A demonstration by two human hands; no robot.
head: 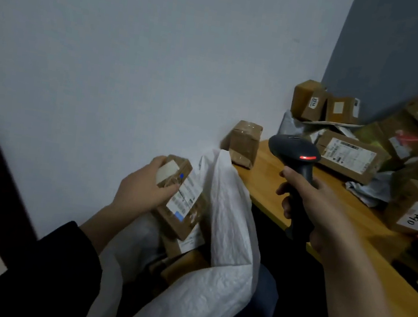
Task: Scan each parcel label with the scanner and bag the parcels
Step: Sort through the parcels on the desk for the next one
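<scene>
Gripping a parcel (186, 198) just above the bag (223, 241), the left hand (141, 189) curls round its top end. Right of the bag, the right hand (316, 208) clasps the scanner (293, 150), light red; further right, boxes (347, 156) crowd the worktop (274, 183).

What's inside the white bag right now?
The left hand holds a labelled parcel at the white bag's mouth. Under it, at least one more brown box shows. Anything deeper is covered by them and the bag's folds.
</scene>
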